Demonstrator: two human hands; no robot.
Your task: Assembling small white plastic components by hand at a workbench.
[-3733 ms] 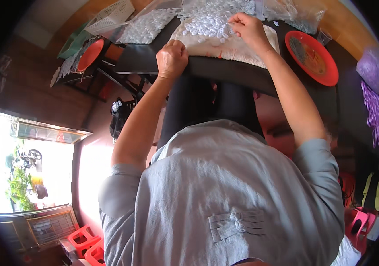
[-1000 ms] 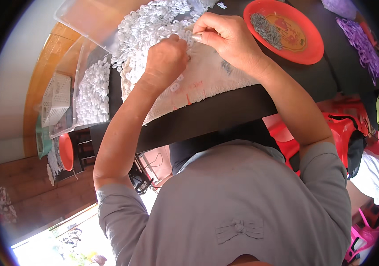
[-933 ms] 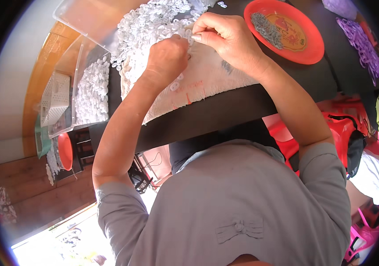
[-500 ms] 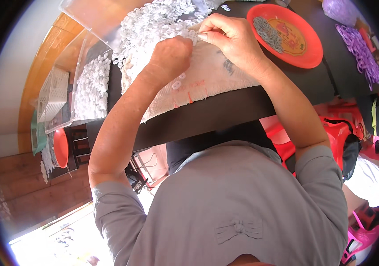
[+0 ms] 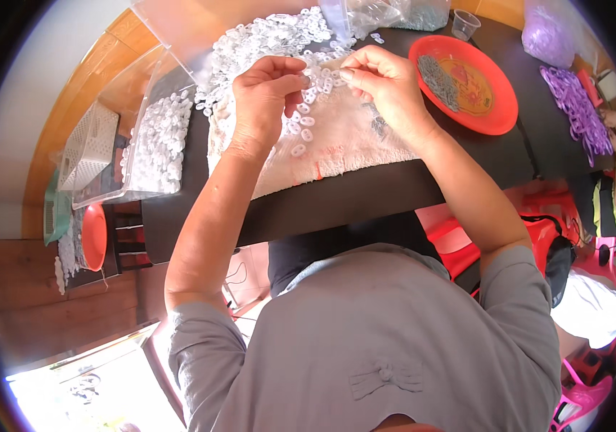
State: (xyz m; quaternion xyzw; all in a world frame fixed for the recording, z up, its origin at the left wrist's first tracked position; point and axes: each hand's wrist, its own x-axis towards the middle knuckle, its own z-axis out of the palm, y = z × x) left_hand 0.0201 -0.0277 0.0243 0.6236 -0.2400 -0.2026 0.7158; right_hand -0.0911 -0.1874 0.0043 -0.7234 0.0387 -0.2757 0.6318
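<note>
Left hand point(image 5: 264, 90) grip curled, right hand point(image 5: 383, 83) grip pinched over white rings point(image 5: 308, 119) on cloth point(image 5: 351, 140); held piece too small to discern.

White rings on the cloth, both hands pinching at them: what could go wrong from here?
1. The white rings lie loose around the left hand and right hand; a sweep of a wrist might scatter them.
2. The cloth hangs over the edge of the black table, so a tug could slide rings off.
3. The red plate sits by the right forearm; an elbow move could knock it.
</note>
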